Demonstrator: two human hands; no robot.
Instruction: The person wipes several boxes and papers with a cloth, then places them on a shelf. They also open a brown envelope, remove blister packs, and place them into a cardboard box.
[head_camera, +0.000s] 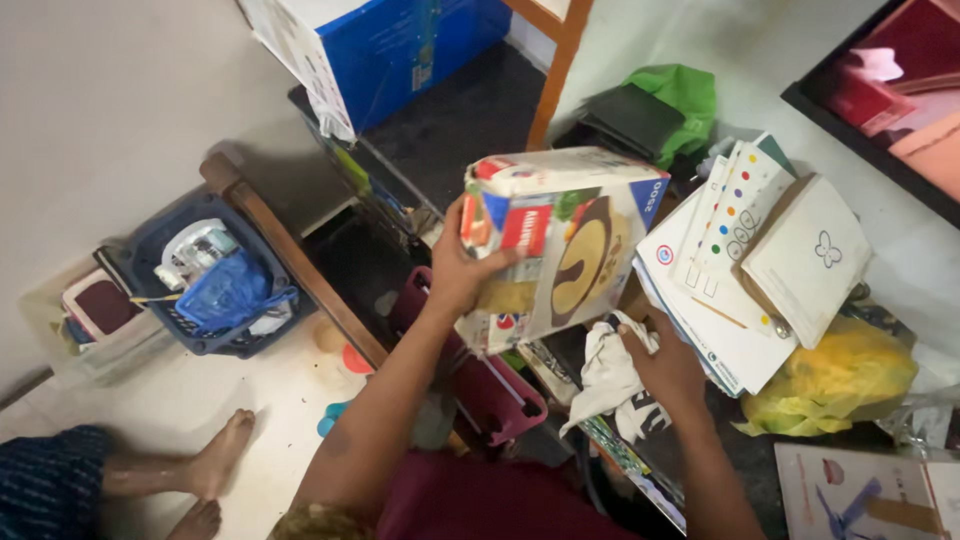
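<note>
The left hand grips a tilted printed carton lifted mid-scene, while the right hand clutches a white cloth just below, seemingly mid-wipe, needing steady support.

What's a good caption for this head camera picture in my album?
Left hand lifts a printed carton while the right hand grips a white cloth beside stacked papers.

I see two bare forearms with no sleeves, watch or rings on the left hand or the right hand. A maroon garment covers my lap, its cloth plain and unpatterned.
</note>
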